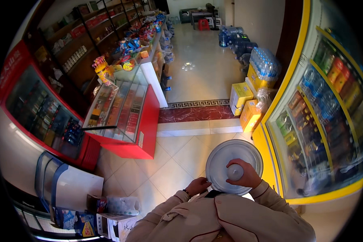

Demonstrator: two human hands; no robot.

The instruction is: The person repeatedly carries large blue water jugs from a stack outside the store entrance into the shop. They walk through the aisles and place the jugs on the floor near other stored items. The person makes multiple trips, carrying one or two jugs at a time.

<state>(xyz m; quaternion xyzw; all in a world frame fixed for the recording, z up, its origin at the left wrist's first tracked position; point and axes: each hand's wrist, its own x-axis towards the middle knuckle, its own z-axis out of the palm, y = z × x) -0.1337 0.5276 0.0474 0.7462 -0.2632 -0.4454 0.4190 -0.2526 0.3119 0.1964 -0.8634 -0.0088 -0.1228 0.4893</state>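
Visibly, right fingers (236, 161) clasp a round grey piece (235, 172) over a rimmed disc (218, 163), left fingers (204, 185) alongside, grip unclear

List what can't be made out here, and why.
- Head view: anything beneath the round grey disc, hidden by the disc itself; its near edge is partly behind the jacket.
- Head view: the underside of the pale round piece in the right hand, hidden by its own top.
- Head view: whether the left hand touches the disc; too small.
- Head view: individual goods in the red cooler; dark and small.
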